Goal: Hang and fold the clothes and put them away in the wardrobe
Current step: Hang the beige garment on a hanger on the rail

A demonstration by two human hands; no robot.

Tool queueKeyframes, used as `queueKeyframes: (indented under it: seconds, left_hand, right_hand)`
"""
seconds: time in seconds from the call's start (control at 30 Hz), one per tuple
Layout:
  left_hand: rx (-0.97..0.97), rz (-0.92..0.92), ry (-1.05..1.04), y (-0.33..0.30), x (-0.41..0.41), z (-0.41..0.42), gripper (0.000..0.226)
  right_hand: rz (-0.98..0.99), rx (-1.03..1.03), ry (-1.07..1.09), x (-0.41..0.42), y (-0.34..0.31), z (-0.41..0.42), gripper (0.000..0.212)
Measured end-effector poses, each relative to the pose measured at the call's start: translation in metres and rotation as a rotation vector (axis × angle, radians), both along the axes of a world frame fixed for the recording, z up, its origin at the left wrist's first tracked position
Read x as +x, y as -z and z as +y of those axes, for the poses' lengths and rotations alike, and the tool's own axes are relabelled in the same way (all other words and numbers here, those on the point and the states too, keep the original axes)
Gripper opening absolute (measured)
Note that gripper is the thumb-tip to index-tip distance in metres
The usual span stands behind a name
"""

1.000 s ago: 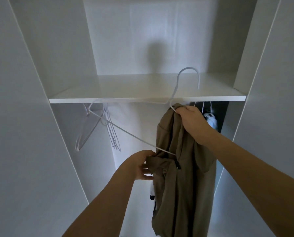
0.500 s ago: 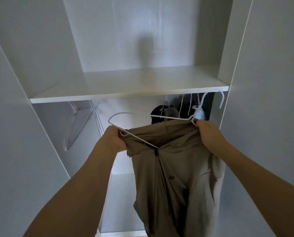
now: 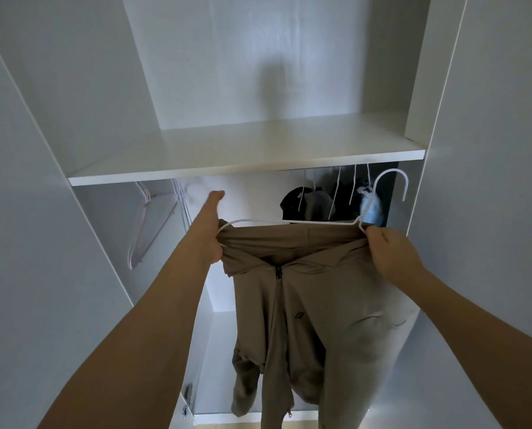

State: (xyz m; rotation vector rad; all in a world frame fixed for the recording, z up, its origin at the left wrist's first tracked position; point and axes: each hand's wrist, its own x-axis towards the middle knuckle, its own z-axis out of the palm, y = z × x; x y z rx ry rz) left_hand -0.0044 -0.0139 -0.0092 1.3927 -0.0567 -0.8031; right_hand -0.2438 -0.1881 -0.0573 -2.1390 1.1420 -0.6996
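Note:
A tan zip-front jacket (image 3: 308,308) hangs in front of the open wardrobe on a white wire hanger (image 3: 292,222), whose hook (image 3: 393,184) points up at the right, just below the shelf. My left hand (image 3: 210,230) grips the jacket's left shoulder over the hanger's left end, with the thumb sticking up. My right hand (image 3: 388,250) holds the jacket's right shoulder and the hanger at the base of the hook. The zipper is partly shut and a sleeve dangles low at the left.
A white shelf (image 3: 246,173) spans the wardrobe above the hanging space. Empty white hangers (image 3: 153,224) hang at the left under it. Dark clothes (image 3: 317,202) on hangers fill the right side behind the hook. White wardrobe panels (image 3: 42,274) rise on both sides.
The jacket went from bunched on a tilted hanger to spread across a level one. Both hands moved apart to its shoulders, and the hook rose toward the hanging clothes at the right.

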Motion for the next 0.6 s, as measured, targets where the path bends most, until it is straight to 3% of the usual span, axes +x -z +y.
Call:
queueKeyframes:
  seconds: [0.1, 0.2, 0.27, 0.33, 0.43, 0.53, 0.6]
  left_hand:
    - [0.2, -0.46, -0.16, 0.01, 0.002, -0.006, 0.035]
    - [0.455, -1.001, -0.211, 0.018, -0.001, -0.007, 0.028]
    - [0.545, -1.174, -0.211, 0.022, -0.006, -0.01, 0.019]
    - [0.55, -1.21, -0.207, 0.026, -0.01, -0.014, 0.017]
    - [0.492, -1.102, -0.211, 0.024, -0.005, -0.016, 0.019]
    - [0.422, -0.959, -0.233, 0.017, 0.009, -0.009, 0.032]
    - [0.441, -0.907, -0.256, 0.008, 0.019, 0.001, 0.028]
  right_hand:
    - [-0.077, -0.035, -0.033, 0.003, 0.001, 0.005, 0.045]
    - [-0.154, 0.074, -0.123, 0.01, -0.007, 0.017, 0.051]
    - [-0.096, 0.085, -0.222, 0.019, -0.014, 0.022, 0.065]
    - [-0.015, -0.024, -0.277, 0.028, -0.018, 0.025, 0.07]
    - [0.094, -0.195, -0.251, 0.03, -0.023, 0.02, 0.057]
    - [0.196, -0.266, -0.233, 0.018, -0.025, 0.005, 0.05]
    - [0.256, -0.307, -0.229, 0.012, -0.023, 0.002, 0.05]
